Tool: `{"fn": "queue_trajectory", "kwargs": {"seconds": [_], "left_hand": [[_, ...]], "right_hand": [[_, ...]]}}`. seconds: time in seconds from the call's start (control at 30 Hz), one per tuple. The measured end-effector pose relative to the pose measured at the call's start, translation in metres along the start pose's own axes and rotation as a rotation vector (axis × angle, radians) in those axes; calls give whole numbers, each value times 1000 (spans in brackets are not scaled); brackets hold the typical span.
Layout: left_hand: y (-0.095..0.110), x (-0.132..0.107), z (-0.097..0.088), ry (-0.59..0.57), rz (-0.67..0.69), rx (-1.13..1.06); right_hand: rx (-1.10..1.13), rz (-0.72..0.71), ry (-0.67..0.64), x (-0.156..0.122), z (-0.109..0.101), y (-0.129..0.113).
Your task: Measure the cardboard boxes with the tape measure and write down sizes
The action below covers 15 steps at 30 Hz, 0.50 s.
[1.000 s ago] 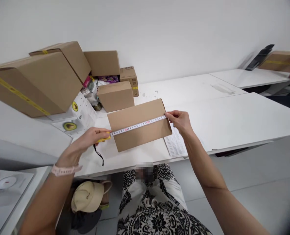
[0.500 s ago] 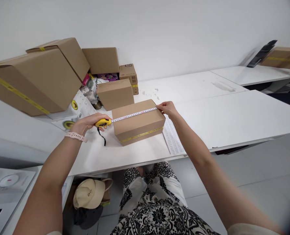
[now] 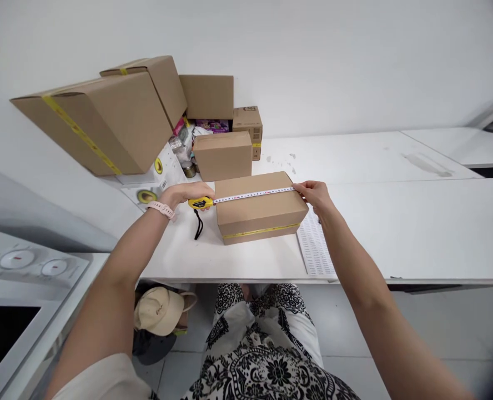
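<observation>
A brown cardboard box (image 3: pixel 260 214) with a yellow tape band lies flat on the white table (image 3: pixel 396 222) in front of me. Across its top runs a white measuring tape (image 3: pixel 252 195), pulled out from left to right. My left hand (image 3: pixel 185 194) is closed on the yellow tape measure case (image 3: pixel 200 203) at the box's left edge; a black strap hangs from the case. My right hand (image 3: pixel 316 195) pinches the tape's end at the box's right edge.
Larger cardboard boxes (image 3: pixel 105 119) are stacked at the back left, with a smaller box (image 3: pixel 222 155) just behind the measured one. A printed sheet (image 3: pixel 315 250) lies right of the box. A beige cap (image 3: pixel 160 310) sits under the table. A white appliance (image 3: pixel 17 278) stands at left.
The box was tilted up with its broad face toward me, then laid flat. Both hands stayed on the tape, now stretched across the box's top. The view has shifted left.
</observation>
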<state>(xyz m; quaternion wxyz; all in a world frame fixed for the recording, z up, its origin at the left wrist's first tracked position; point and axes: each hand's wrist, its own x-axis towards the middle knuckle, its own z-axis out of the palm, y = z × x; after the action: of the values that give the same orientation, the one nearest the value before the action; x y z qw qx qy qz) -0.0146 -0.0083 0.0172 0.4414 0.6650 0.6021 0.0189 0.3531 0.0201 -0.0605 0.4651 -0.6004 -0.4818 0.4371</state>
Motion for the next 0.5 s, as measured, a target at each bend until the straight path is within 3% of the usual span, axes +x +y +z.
{"fn": "queue_trajectory", "kwargs": {"seconds": [0.2, 0.5], "left_hand": [[2, 2, -2, -62, -53, -45], [6, 10, -2, -21, -103, 41]], "right_hand": [[-11, -15, -10, 5, -1, 6], [-8, -38, -27, 8, -2, 11]]}}
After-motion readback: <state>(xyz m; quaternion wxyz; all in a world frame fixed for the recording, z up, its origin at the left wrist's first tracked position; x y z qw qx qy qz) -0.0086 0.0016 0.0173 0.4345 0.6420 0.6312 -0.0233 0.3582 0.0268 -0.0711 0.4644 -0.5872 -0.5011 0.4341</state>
